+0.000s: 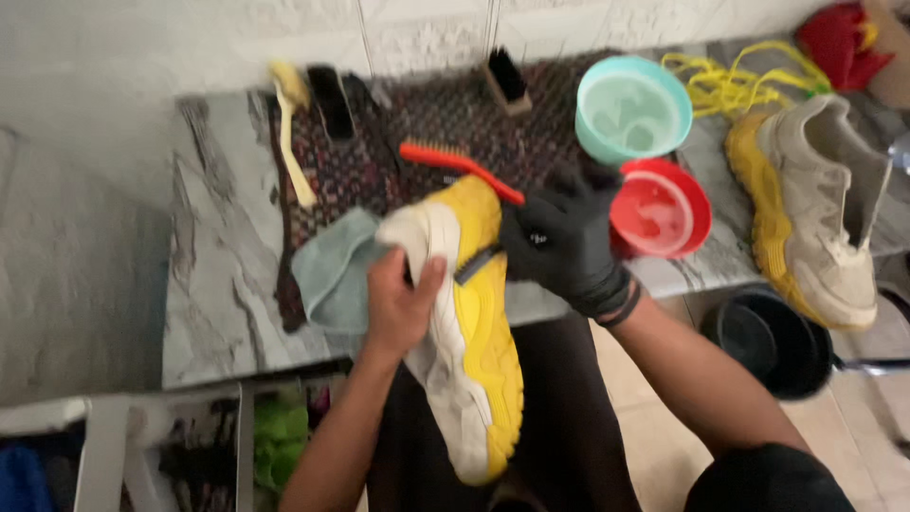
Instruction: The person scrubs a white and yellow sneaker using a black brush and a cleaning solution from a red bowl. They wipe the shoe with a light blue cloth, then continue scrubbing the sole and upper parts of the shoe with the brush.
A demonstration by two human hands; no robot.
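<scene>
you are holding the yellow-soled sneaker (469, 322) sole-up over your lap, just in front of the marble table (213, 275). your bare left hand (403, 303) is clamped around its whitish upper; your gloved right hand (559, 237) is gripping a small dark brush (477, 263) against the sole's edge. judging by looks, the shoe is light, the sole stiff and grippy, the upper soft and yielding: keep holding at midfoot, where it gives least.
</scene>
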